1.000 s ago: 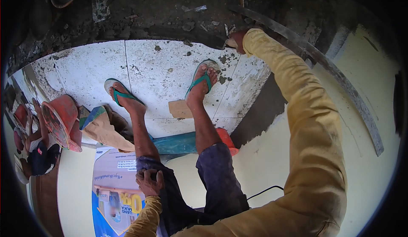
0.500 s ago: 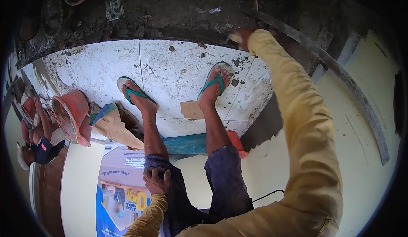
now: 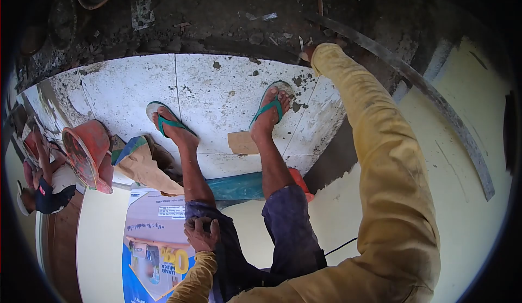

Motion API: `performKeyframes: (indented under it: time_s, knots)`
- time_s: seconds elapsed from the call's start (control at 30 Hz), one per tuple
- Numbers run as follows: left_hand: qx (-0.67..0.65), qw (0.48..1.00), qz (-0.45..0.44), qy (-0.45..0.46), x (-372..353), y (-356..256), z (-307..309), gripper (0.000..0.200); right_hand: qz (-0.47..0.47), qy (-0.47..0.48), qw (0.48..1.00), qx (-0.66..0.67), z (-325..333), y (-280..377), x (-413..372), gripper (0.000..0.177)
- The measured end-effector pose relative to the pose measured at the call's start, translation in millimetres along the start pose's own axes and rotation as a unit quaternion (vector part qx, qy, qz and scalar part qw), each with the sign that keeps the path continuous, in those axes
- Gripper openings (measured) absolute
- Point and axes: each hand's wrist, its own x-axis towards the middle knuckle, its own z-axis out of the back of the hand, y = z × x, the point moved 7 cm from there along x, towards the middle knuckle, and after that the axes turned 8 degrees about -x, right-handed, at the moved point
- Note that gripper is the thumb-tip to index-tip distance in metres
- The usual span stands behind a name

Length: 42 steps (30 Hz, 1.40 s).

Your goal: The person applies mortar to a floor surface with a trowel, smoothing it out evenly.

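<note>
My right hand [image 3: 309,53] is at the far edge of the white tiles [image 3: 217,101], over dark, wet-looking ground [image 3: 217,14]. Its fingers look closed, largely hidden by the yellow sleeve [image 3: 375,118]. A thin pale strip shows beside them, but I cannot make out what the hand grips. My left hand [image 3: 201,233] rests on the leg of my dark shorts [image 3: 234,248], thumb apart from bent fingers, holding nothing that I can see. My feet, in green flip-flops [image 3: 173,122], stand on the tiles among grey splashes.
A long flat bar [image 3: 429,85] curves along the right. Left are a red bucket [image 3: 89,148], a torn paper sack [image 3: 147,164] and a crouching person [image 3: 51,191]. A brown piece [image 3: 243,143] lies between my feet. A printed banner [image 3: 157,237] and a teal object [image 3: 234,186] are behind.
My right hand has shifted slightly away from me and stays near the tile edge. The left hand still rests on my leg. The person at the left has moved their arms.
</note>
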Motion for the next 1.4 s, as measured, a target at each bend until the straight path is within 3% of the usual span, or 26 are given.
performKeyframes:
  time_s: [0.47, 0.63, 0.67, 0.73, 0.87, 1.13, 1.23, 1.27, 1.4]
  knots:
    - [-0.026, 1.0, 0.011, 0.0, -0.4, 10.1, -0.3, 0.026, -0.008, 0.05, 0.998, -0.046, -32.5, -77.8, -64.2, 0.064]
    - [-0.031, 1.0, 0.003, 0.0, -1.5, 11.3, 3.8, 0.026, 0.004, 0.007, 1.0, -0.016, 4.4, -42.9, -61.4, 0.072]
    - [-0.036, 0.999, -0.003, 0.002, -1.2, 12.9, 4.4, 0.026, 0.038, -0.028, 0.999, 0.001, -34.6, -66.5, 0.1, 0.083]
    - [-0.047, 0.999, -0.009, 0.002, 2.4, 14.8, 2.0, 0.026, 0.019, 0.006, 1.0, 0.005, 0.6, -27.9, -2.4, 0.087]
    - [-0.045, 0.999, -0.009, -0.004, 1.4, 15.8, 4.2, 0.027, 0.009, 0.05, 0.998, -0.021, 10.9, 1.3, 14.3, 0.086]
    - [-0.062, 0.998, 0.008, -0.003, 0.1, 23.3, 4.8, 0.025, 0.05, 0.074, 0.993, -0.072, 22.8, -26.3, -40.7, 0.082]
    - [-0.059, 0.998, 0.014, -0.01, 0.0, 21.0, 4.3, 0.025, 0.043, 0.051, 0.996, -0.052, 27.0, -30.6, -55.8, 0.081]
    - [-0.057, 0.998, 0.014, -0.012, 0.0, 21.1, 2.8, 0.025, -0.01, 0.008, 1.0, -0.024, 28.5, -27.6, -58.9, 0.08]
    - [-0.037, 0.999, 0.017, -0.01, -0.2, 24.3, -1.1, 0.024, -0.036, -0.076, 0.993, 0.084, 34.5, 6.8, -33.4, 0.076]
